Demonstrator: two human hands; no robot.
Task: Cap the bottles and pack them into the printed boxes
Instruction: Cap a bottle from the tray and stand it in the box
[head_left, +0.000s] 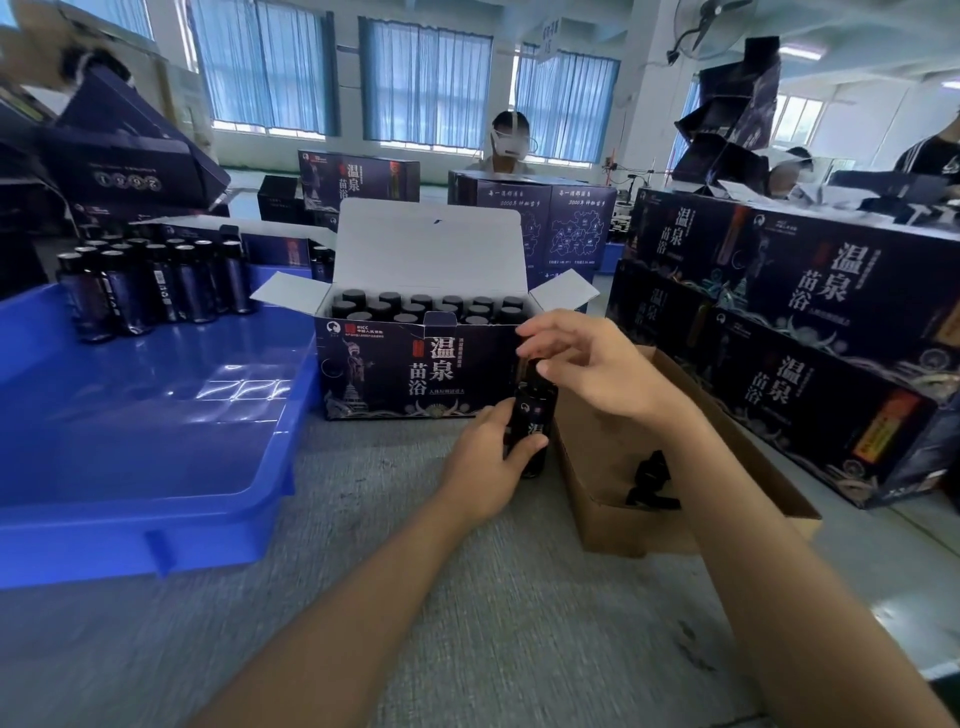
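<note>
Capping step, by the look of it.

Centre of frame, at the worktop (467, 597): dark bottle (535, 415), upright, just in front of the open printed box (405, 369). Left hand (488, 462) wrapped round the bottle's body, grip firm, thumb across the label. Right hand (592, 364) arched over the bottle top, thumb against the cap (531, 366). Blurred there, so cannot tell whether pinching the cap or only touching it.

Box rows mostly filled with capped bottles; free slot hard to make out. Right of the hands: brown carton (587, 499) with loose caps (652, 483). Upper left: more bottles (156, 286) standing at the back of the blue tray (156, 467).

To do it well:
- Keep the left grip low on the body and the bottle plumb.
- Seat the cap square before turning.
- Turn until snug, no forcing.
- Check the seating before lifting toward the box.
</note>
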